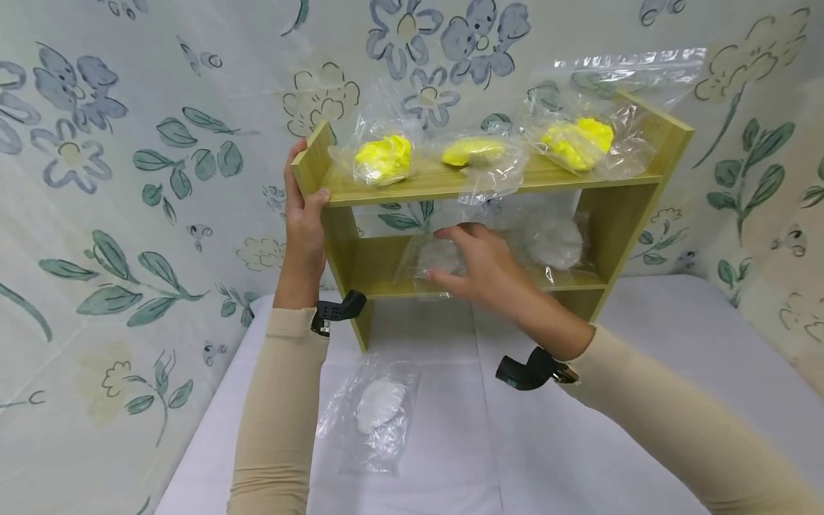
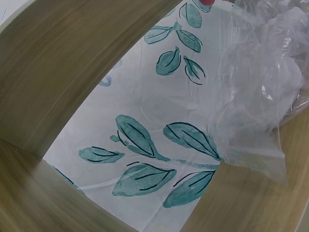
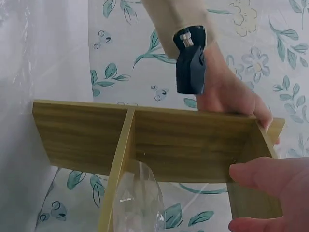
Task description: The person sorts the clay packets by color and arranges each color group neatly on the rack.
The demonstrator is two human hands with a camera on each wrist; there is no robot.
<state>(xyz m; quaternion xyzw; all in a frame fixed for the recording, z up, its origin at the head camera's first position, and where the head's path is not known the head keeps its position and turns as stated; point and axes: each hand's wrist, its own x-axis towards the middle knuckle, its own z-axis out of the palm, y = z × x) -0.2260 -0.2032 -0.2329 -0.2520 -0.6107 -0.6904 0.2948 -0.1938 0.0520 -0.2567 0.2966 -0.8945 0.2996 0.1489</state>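
Observation:
My left hand (image 1: 305, 222) grips the upper left side panel of a two-tier wooden shelf (image 1: 380, 265), thumb on its front edge. My right hand (image 1: 486, 268) is in front of the lower tier, thumb and fingers spread apart. Nearest to it is a clear bag with a white lump (image 1: 440, 254), partly hidden behind the fingers. In the right wrist view, a gap separates the fingers from the clear bag (image 3: 137, 203). Another bagged white lump (image 1: 556, 239) sits to the right on that tier. The left wrist view shows clear plastic (image 2: 260, 87) on the lower board.
On the top tier lie three clear bags with yellow lumps: left (image 1: 383, 159), middle (image 1: 473, 150) and right (image 1: 579, 143). A further bagged white lump (image 1: 381, 405) lies on the white-covered table (image 1: 444, 443) before the shelf. Flower-patterned cloth (image 1: 212, 179) hangs behind.

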